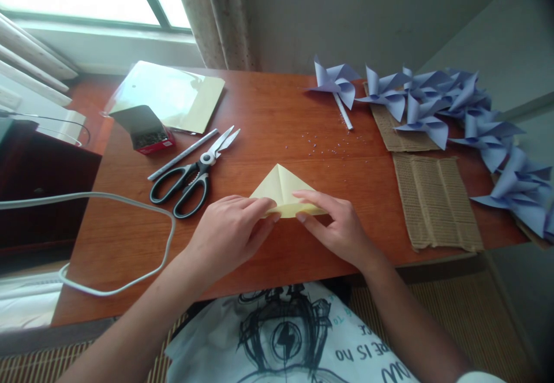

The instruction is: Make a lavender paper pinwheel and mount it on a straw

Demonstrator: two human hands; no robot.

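Between my two hands is a sheet of pale yellow paper [279, 184], with its far corner pointing away from me and a crease running down from that corner. Its near side bends up and over, pinched along the edge. My left hand [234, 224] has thumb and fingers closed on the left part of that edge. On the right part, my right hand [333, 221] grips it the same way. Open-bladed scissors with black handles [201, 169] lie left of my left hand. Beside them rests a rolled paper stick [184, 154].
An open red box [149, 138] of small dark pieces and a plastic packet of paper [168, 94] stand back left. A white cable [168, 239] loops at left. Blue paper pinwheels [426, 120] and corrugated cardboard [437, 201] lie at right. Tiny bits [326, 145] are scattered mid-table.
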